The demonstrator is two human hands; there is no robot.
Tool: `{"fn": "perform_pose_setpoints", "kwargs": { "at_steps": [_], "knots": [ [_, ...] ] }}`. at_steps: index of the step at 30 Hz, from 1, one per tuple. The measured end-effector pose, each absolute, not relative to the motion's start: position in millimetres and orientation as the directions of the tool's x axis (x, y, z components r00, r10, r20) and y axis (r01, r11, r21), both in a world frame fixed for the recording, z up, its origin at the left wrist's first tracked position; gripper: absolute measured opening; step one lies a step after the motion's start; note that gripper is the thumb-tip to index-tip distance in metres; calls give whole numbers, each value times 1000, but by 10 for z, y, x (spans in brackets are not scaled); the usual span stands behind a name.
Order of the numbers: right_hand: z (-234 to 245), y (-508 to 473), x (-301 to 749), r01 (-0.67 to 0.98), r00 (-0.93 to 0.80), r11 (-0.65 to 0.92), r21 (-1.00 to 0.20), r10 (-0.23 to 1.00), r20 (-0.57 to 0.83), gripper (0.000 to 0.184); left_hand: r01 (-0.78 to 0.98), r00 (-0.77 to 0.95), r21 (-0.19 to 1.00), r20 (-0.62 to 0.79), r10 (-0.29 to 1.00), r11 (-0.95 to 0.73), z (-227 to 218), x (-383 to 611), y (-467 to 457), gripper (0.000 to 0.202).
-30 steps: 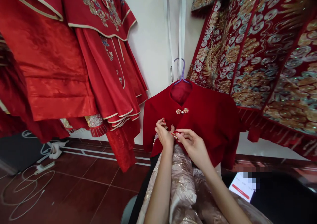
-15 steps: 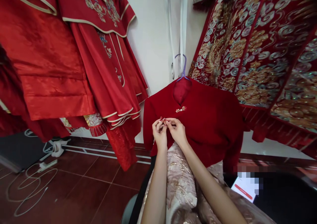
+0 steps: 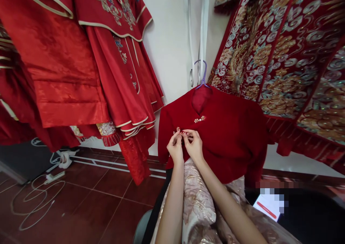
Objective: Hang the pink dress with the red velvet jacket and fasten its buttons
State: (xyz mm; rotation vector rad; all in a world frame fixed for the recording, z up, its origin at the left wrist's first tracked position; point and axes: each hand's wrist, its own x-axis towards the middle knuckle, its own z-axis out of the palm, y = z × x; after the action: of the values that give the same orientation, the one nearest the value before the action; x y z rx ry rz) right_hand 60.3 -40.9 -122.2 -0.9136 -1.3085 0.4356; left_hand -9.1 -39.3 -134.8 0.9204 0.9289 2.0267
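A dark red velvet jacket [image 3: 226,143] hangs in front of me on a purple hanger [image 3: 205,71]. At its neckline a beaded frog button [image 3: 199,119] is fastened. Lower down, at the front edge, another beaded frog button [image 3: 178,129] shows just above my fingertips. My left hand [image 3: 176,148] is closed in a pinch on this lower one. Beside it, my right hand [image 3: 193,143] pinches the same fastener from the other side, fingertips almost touching. The small parts between the fingers are mostly hidden.
Red garments with pale piping [image 3: 118,75] hang at the left. An embroidered red and gold garment [image 3: 283,67] hangs at the right. A patterned pale gold cloth [image 3: 198,197] covers my lap. A phone [image 3: 268,206] lies at lower right; a white cable [image 3: 35,200] is on the tiled floor.
The view has shifted slightly, so everything appears a little further right. My fingers have moved slightly down from the lower frog button, leaving more of its beads visible.
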Motion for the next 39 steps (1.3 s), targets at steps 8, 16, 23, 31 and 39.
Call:
{"fn": "perform_pose_setpoints", "kwargs": {
  "at_steps": [8, 16, 23, 31, 39],
  "knots": [
    [-1294, -442, 528, 258, 306, 645, -719, 652, 694, 18, -252, -516, 828, 323, 794, -501, -1320, -103, -418, 30],
    [-1286, -477, 536, 244, 312, 656, -714, 644, 698, 15, -309, -504, 817, 293, 812, -486, -1300, -94, -439, 28],
    [-1327, -440, 527, 284, 311, 635, -719, 648, 695, 20, -347, -489, 803, 286, 824, -485, -1346, -100, -371, 31],
    [-1294, -467, 532, 284, 318, 629, -724, 651, 690, 18, -351, -494, 797, 287, 821, -491, -1338, -104, -363, 31],
    [-1281, -480, 538, 262, 312, 640, -722, 652, 691, 15, -360, -499, 793, 281, 820, -491, -1325, -90, -375, 31]
  ]
}}
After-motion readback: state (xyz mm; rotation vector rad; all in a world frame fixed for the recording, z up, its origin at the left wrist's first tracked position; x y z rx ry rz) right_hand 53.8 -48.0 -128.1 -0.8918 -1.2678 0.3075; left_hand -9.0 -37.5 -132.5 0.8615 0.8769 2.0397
